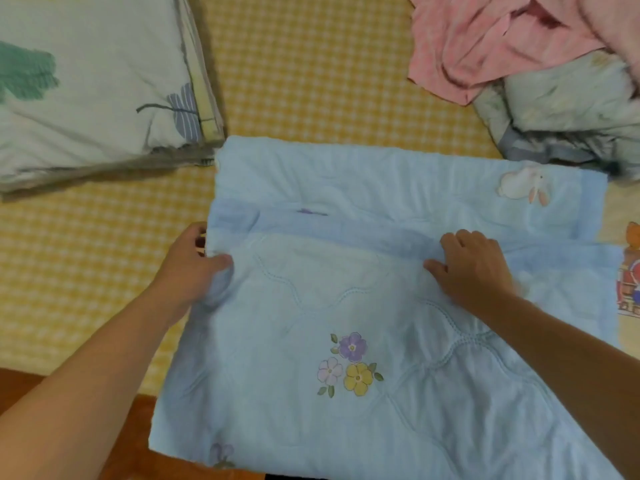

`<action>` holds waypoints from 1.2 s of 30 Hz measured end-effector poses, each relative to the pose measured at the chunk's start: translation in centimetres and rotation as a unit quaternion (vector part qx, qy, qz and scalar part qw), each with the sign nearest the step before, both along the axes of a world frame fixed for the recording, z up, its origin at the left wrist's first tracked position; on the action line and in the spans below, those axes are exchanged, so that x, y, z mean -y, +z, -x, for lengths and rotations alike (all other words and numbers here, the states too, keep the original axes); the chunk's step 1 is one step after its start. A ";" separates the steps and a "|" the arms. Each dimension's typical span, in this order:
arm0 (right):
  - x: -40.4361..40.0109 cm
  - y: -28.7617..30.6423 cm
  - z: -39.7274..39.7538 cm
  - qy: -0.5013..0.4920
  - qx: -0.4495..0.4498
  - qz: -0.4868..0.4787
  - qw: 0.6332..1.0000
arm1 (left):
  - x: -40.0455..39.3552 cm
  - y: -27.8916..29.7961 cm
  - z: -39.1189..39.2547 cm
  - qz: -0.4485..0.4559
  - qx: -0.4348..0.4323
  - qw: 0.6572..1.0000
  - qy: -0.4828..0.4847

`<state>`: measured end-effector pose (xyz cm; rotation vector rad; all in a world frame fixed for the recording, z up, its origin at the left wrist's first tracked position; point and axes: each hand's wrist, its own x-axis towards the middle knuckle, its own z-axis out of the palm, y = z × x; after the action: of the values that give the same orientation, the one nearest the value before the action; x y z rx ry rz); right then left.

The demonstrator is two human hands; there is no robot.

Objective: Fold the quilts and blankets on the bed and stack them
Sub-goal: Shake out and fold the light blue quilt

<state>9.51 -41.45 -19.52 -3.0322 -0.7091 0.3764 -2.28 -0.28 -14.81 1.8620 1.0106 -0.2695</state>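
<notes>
A light blue quilt (346,306) with embroidered flowers and a rabbit patch lies partly folded in front of me, its near part hanging over the bed's front edge. My left hand (188,268) pinches the quilt's left edge, thumb on top and fingers underneath. My right hand (472,268) rests palm down on the folded top layer near its darker blue border, fingers curled at the fold. A folded white quilt (90,88) with green and grey prints sits at the back left. A crumpled pink blanket (502,43) lies at the back right on a rumpled pale quilt (568,112).
The bed is covered with a yellow checked sheet (311,71). A cartoon-print cloth (630,271) shows at the right edge beneath the blue quilt. The brown wooden bed frame (114,427) runs along the near left.
</notes>
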 end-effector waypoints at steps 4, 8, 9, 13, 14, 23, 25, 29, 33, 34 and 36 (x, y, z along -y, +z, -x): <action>0.9 0.0 1.3 0.049 0.050 -0.069 0.995 | 1.5 1.6 0.8 -0.255 0.085 0.950 -0.161; 0.5 -1.1 1.5 0.037 0.040 -0.044 0.998 | 2.8 -0.2 0.5 -0.390 -0.053 0.883 -0.255; 0.2 -1.5 1.4 0.029 0.025 -0.035 0.999 | 3.1 -0.6 -0.5 -0.396 -0.066 0.871 -0.283; -0.1 -2.9 0.4 0.040 -0.007 -0.032 0.999 | 4.5 -2.6 -7.3 -0.303 -0.042 0.813 -0.495; 0.1 -2.8 0.0 0.049 -0.009 -0.034 0.998 | 4.6 -2.9 -8.9 -0.272 -0.065 0.796 -0.536; 1.8 0.0 -2.5 -0.074 -0.110 0.106 0.985 | 1.4 -2.5 -10.7 -0.221 -0.239 0.849 -0.416; 1.4 -0.2 -1.8 -0.089 -0.100 0.095 0.986 | -0.2 -2.5 -11.5 -0.190 -0.155 0.956 -0.161; 0.6 -1.4 -1.1 -0.134 -0.092 0.095 0.982 | -3.2 -3.6 -14.3 0.007 -0.149 0.985 0.087; 0.0 -2.1 -0.7 -0.189 -0.101 0.085 0.973 | -4.7 -2.3 -16.7 0.181 -0.101 0.968 0.142; -0.1 -2.3 -0.6 -0.191 -0.096 0.081 0.974 | -5.0 -1.6 -17.1 0.220 -0.099 0.963 0.123; -0.2 -2.4 -0.5 -0.191 -0.098 0.082 0.973 | -5.3 -0.9 -17.7 0.259 -0.117 0.955 0.082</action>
<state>10.01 -41.24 -21.90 -3.1180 -0.0824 0.7355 15.44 5.06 -15.69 1.2837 1.1195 -0.6045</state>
